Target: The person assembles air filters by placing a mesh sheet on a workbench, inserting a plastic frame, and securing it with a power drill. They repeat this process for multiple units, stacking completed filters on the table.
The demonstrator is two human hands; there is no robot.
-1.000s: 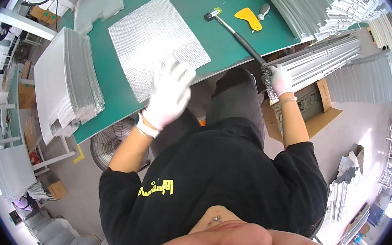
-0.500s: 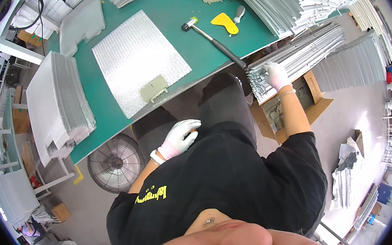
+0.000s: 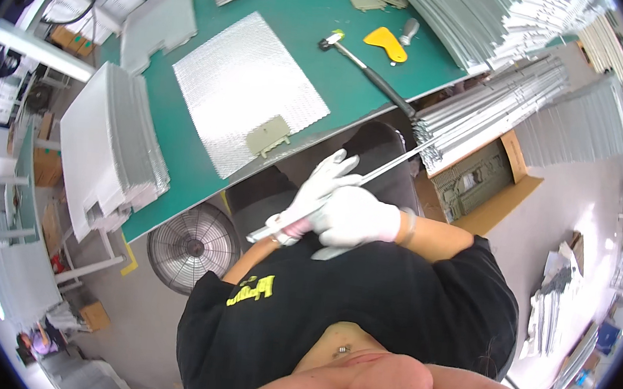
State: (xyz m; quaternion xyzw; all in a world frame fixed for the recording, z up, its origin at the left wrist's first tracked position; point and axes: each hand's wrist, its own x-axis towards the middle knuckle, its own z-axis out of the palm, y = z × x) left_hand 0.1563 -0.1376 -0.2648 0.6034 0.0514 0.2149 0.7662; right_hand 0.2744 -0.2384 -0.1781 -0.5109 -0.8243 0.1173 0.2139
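Note:
Across my front runs a long thin silvery metal strip (image 3: 399,160), slanting from near my left wrist up towards a bundle of similar strips (image 3: 484,117) at the right. My right hand (image 3: 360,218), in a white glove, is closed round it in front of my chest. Alongside, my gloved left hand (image 3: 321,188) has its fingers stretched out against the strip, partly covered by my right hand. On the green table (image 3: 322,83) ahead lies a silvery textured sheet (image 3: 250,87), with a small beige plastic part (image 3: 268,135) on its near edge.
A hammer (image 3: 375,81), a yellow scraper (image 3: 386,43) and a grey-handled tool (image 3: 409,31) lie on the table. Stacked panels (image 3: 110,145) stand at its left. An open cardboard box (image 3: 510,195) holds beige parts at the right. A floor fan (image 3: 194,247) stands below the table.
My right hand has come from the strip bundle back to my front, bringing one strip. My left hand has risen from my lap to meet it. The view has shifted slightly.

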